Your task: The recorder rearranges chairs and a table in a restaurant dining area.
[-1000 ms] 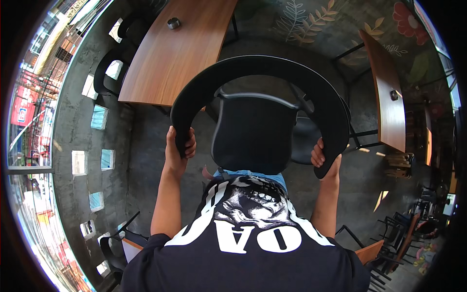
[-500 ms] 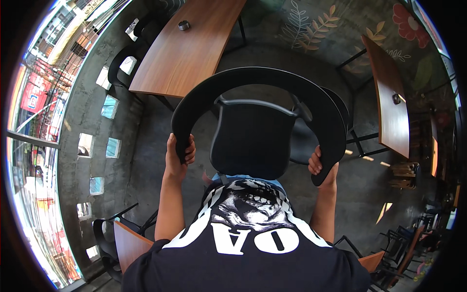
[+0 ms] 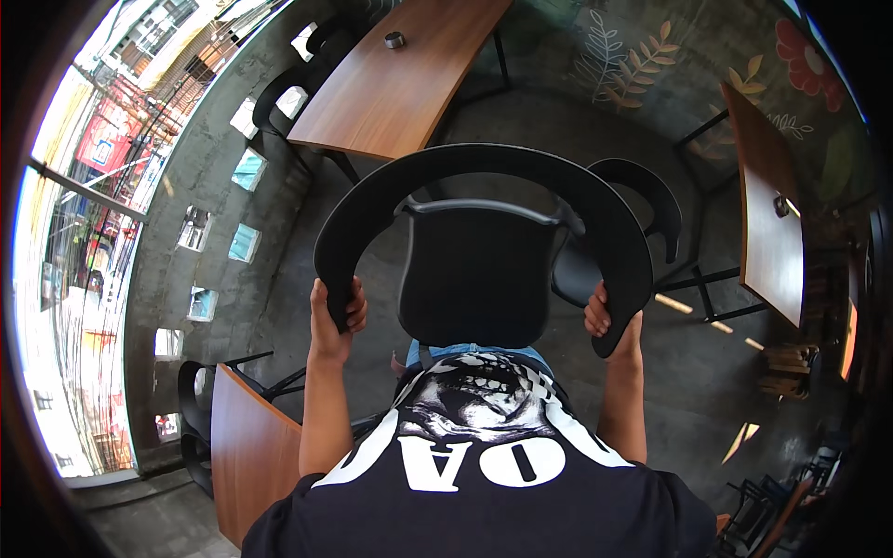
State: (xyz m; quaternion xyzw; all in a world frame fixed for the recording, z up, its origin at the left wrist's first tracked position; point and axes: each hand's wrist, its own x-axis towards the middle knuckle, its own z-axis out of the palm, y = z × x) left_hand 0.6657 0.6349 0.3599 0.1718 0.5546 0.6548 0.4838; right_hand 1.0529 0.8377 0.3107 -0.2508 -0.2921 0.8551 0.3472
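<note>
A black chair (image 3: 479,274) with a wide curved rail forming its back and arms is held in front of my body, its seat facing up. My left hand (image 3: 337,321) is closed around the left arm end of the rail. Around the right arm end wraps my right hand (image 3: 616,321), with the fingers showing on the inner side. The rail (image 3: 484,160) arches away from me between both hands. The chair's legs are hidden beneath the seat, so I cannot tell whether they touch the floor.
A wooden table (image 3: 395,88) holding a small dark round pot (image 3: 394,39) stands ahead on the left, with black chairs along the wall. Just beyond my right hand is another black chair (image 3: 642,181). Other wooden tables stand at right (image 3: 767,214) and at near left (image 3: 246,456).
The room has shifted rightward and tilted in view, as my view turns left. The chair stays in both hands, a little lower in the picture; more of the chair behind it shows.
</note>
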